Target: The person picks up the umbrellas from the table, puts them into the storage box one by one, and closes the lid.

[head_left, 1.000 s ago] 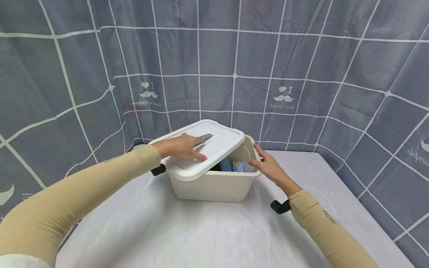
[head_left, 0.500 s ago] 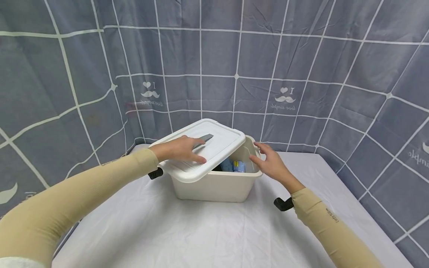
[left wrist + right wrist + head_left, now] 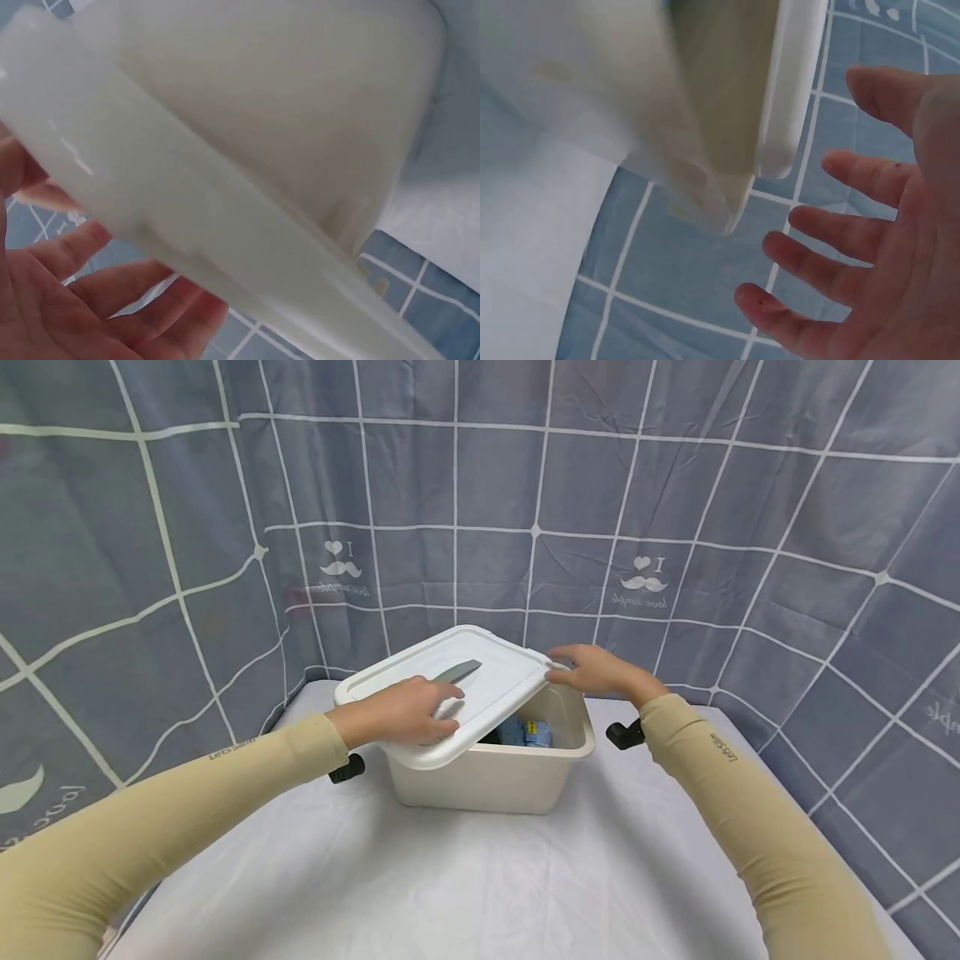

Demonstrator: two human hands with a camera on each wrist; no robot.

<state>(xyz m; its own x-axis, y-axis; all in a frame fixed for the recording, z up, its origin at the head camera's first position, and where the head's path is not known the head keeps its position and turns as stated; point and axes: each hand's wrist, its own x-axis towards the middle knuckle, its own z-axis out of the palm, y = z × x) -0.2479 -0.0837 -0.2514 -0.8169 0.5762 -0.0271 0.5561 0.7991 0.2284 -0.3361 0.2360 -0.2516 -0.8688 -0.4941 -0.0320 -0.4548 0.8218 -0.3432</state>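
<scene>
A white lid [image 3: 487, 681] lies tilted and skewed across a cream storage box [image 3: 480, 781], with the box's right end uncovered. My left hand [image 3: 405, 710] rests over the lid, fingers spread. In the left wrist view, extended fingers [image 3: 127, 285] reach to the lid's edge [image 3: 187, 195]. A grey pointed strip [image 3: 459, 672] on the lid shows beyond this hand, partly covered by it. My right hand [image 3: 596, 670] is at the lid's right corner. In the right wrist view its fingers [image 3: 817, 262] are loosely extended, apart from the lid.
Inside the box sit a blue item [image 3: 512, 730] and a light-blue packet with a yellow label [image 3: 538, 735]; other contents are hidden. A white cloth [image 3: 480, 885] covers the table. Grey-blue checked curtains [image 3: 487, 477] hang behind and at both sides.
My right hand has left the box's right rim and moved up and leftward to the lid's corner. The left hand stays over the lid, shifting slightly; the lid is nearly still.
</scene>
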